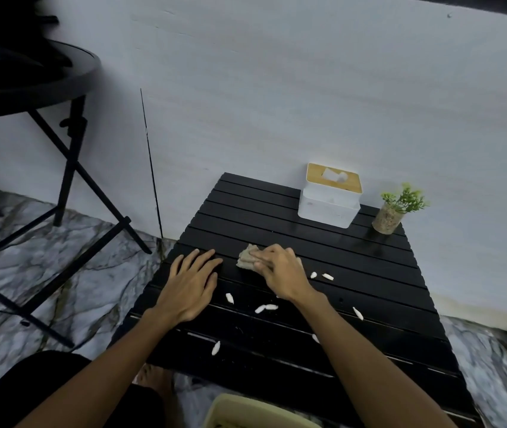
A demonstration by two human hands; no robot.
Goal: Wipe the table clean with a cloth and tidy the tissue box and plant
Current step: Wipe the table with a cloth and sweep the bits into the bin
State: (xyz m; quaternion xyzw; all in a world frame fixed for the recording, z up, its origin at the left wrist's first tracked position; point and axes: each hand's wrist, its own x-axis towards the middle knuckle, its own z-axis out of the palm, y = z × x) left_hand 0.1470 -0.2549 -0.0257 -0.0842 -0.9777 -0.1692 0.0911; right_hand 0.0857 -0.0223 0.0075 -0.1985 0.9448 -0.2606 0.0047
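In the head view, your right hand [280, 270] lies on the cloth [247, 257] near the middle of the black slatted table [369, 291], with the fingers curled over it and gripping it against the slats. Your left hand [192, 284] rests flat just beside it, fingers straight and spread, holding nothing. The cloth looks soft and crumpled, so I think it will fold and slip under a light touch; take it with the whole palm on top and press down, not by one corner. Small white scraps [266, 307] are scattered on the slats near both hands; they look very light, so they may roll or fall into the gaps between the slats. The tissue box [329, 199] stands at the far side by the wall, white with a wooden lid, and it seems stiff and light; hold it by the two side walls. The plant [397, 210] stands at the far right corner, apart from the box. Its pot is narrow and could tip, so take it low around the pot, not by the leaves. A large part of the cloth is hidden under your right hand, and your forearms cover some slats and maybe some scraps. A pale container [246, 409] is cut off at the bottom edge, and I cannot tell what is inside it
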